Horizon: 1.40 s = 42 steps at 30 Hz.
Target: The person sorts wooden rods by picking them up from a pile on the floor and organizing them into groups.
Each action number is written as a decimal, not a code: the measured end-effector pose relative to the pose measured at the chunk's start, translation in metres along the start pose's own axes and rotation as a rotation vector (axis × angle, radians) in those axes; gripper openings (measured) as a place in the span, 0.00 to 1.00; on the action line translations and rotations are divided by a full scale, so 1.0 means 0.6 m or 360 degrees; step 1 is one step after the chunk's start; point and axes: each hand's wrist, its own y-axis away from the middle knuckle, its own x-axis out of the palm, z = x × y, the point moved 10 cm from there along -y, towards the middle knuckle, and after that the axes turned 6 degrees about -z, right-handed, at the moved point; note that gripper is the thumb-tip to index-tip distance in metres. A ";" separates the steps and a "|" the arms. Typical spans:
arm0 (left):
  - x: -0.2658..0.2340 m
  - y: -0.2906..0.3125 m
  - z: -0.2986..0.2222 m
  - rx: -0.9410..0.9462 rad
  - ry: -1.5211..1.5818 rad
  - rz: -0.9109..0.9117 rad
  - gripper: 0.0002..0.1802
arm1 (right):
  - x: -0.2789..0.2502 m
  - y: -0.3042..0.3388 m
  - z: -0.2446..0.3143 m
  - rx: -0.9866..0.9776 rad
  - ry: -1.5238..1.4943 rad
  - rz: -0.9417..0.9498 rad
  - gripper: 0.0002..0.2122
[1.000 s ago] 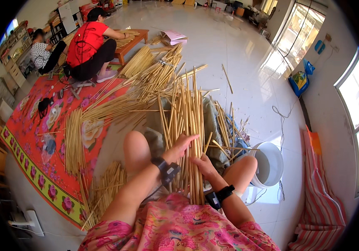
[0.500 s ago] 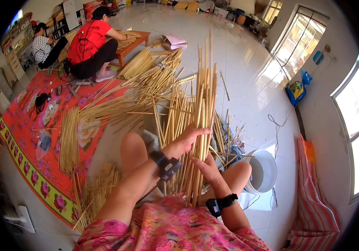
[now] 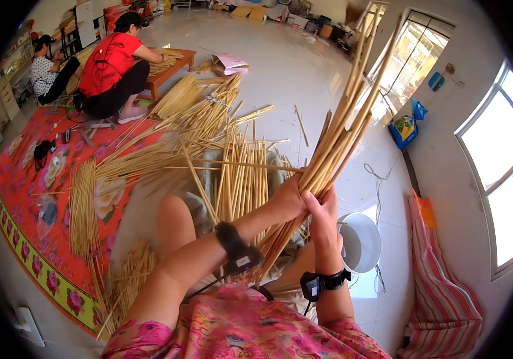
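A: Bundle of bamboo sticks (image 3: 340,143) stood tilted up-right above the lap, lower end between both hands.

B: Grip?

A: Left hand (image 3: 289,200) closed around it; right hand (image 3: 323,215) wrapped on from the other side, touching the left.

B: Surroundings?

A: Loose sticks (image 3: 241,176) just behind on the floor; white basin (image 3: 361,242) near the right wrist, contents unclear.

Tall bundle of pale bamboo sticks (image 3: 334,149): between left hand (image 3: 286,200) and right hand (image 3: 323,214), tilted up to the right. Loose pale sticks (image 3: 241,176): on the floor ahead of the knees. White round plastic basin (image 3: 361,242): right of right hand. Red floral woven mat (image 3: 23,197): left, with a flat stick bundle (image 3: 82,206) on it. Low wooden table (image 3: 170,63): far left, behind the mat.
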 end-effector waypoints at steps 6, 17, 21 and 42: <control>0.040 0.012 0.023 0.0291 -0.0078 0.0038 0.22 | -0.032 -0.008 0.004 -0.0057 0.0167 -0.0259 0.20; 0.046 0.026 0.019 0.0654 -0.0886 0.0055 0.41 | -0.070 0.000 -0.049 -0.0042 0.0011 -0.0384 0.15; 0.037 0.018 0.071 0.0724 -0.1380 0.0117 0.50 | -0.053 -0.003 -0.054 -0.0066 0.0006 -0.0392 0.12; -0.297 0.120 0.308 -0.0963 -0.2026 0.0625 0.54 | -0.074 -0.016 -0.069 0.0133 -0.0075 -0.0290 0.12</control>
